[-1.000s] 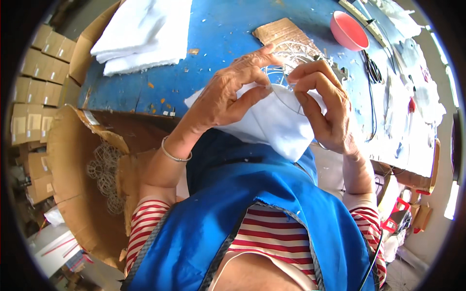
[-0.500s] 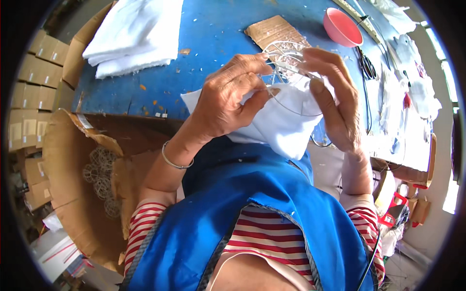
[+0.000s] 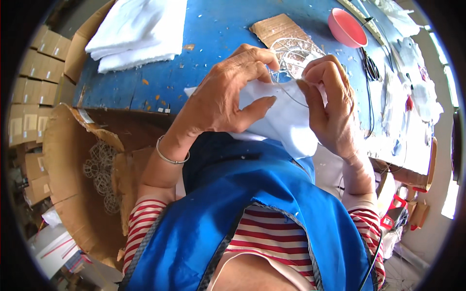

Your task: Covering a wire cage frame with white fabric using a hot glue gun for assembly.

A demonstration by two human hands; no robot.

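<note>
Shifted slightly since half a second back: white fabric piece (image 3: pixel 281 119) drawn lower and more toward the body, both hands closed tighter around it. Held above the near edge of the blue table (image 3: pixel 213 39), roughly centre of view. Left hand (image 3: pixel 228 97) at 9 o'clock of the cloth, fingers curled over its upper edge, thumb pressed flat onto its face, so pinching the fabric. Right hand (image 3: pixel 330 106) at 3 o'clock, fingertips bunched together on the cloth's top corner; possibly also gripping a thin wire (image 3: pixel 291 97) that arcs across the fabric, hard to tell at this size. Suggests working along an edge, seating wire into cloth.

Beyond, at 12 o'clock: wire frames (image 3: pixel 291 51) on a cardboard scrap (image 3: pixel 272 26). At 1 o'clock a pink bowl (image 3: pixel 345 26). At 11 o'clock a stack of white fabric (image 3: pixel 138 29). At 8 o'clock a cardboard box (image 3: pixel 63 165) with wire cages (image 3: pixel 99 167) inside.
</note>
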